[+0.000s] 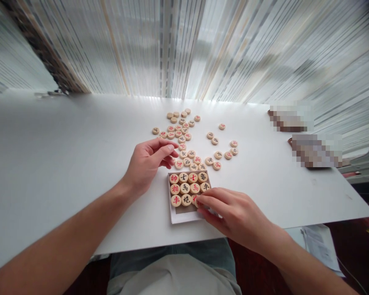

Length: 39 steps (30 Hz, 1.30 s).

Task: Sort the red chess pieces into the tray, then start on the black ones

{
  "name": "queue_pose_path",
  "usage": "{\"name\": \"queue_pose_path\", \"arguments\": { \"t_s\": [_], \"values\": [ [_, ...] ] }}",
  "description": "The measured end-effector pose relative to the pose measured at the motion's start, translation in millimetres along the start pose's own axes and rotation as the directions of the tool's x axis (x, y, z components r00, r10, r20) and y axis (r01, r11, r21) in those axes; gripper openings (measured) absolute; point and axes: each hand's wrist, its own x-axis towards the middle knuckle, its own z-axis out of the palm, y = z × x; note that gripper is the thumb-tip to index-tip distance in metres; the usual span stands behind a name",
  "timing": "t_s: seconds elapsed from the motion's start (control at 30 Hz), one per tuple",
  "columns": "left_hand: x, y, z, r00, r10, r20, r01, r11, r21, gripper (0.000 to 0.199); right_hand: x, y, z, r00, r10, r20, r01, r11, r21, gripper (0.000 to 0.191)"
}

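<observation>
A shallow white box (172, 219) near the table's front edge holds rows of round wooden Chinese chess pieces with red and black characters. My right hand (233, 211) is over the box's right front part, its thumb and fingers closed around a Chinese chess piece (198, 202) at the end of the front row. That piece is partly hidden by the fingertips and overlaps the red piece beside it. Just beyond the box's back left corner hovers my left hand (150, 159), fingers loosely curled and apart, nothing visible in it. Its fingertips are close to a loose red piece (182, 146).
Several loose chess pieces (178, 134) lie scattered on the white table (64, 164) behind the box, some face down. Two brown blurred objects (313, 151) rest at the right. A striped curtain (178, 49) hangs along the back edge. Papers (320, 246) sit below the table's right front.
</observation>
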Motion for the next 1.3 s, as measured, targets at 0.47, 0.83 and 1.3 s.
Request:
{"name": "queue_pose_path", "arguments": {
  "t_s": [0.47, 0.83, 1.3],
  "values": [
    [-1.6, -2.1, 2.1, 1.0, -0.002, 0.005, 0.002, 1.0, 0.013, 0.008, 1.1, -0.8, 4.4, 0.997, -0.029, -0.078, 0.026, 0.999, -0.038, 0.015],
    [-2.3, -2.2, 1.9, 1.0, 0.003, 0.016, -0.003, 1.0, 0.018, 0.007, 0.3, -2.8, 4.0, 0.996, -0.027, -0.089, 0.022, 0.998, -0.053, 0.016],
    [-1.7, 1.2, 3.3, 1.0, -0.004, 0.003, 0.004, 1.0, 0.018, 0.007, 10.9, -5.7, 9.5, 0.996, -0.056, -0.07, 0.053, 0.998, -0.046, 0.023]
  ]
}}
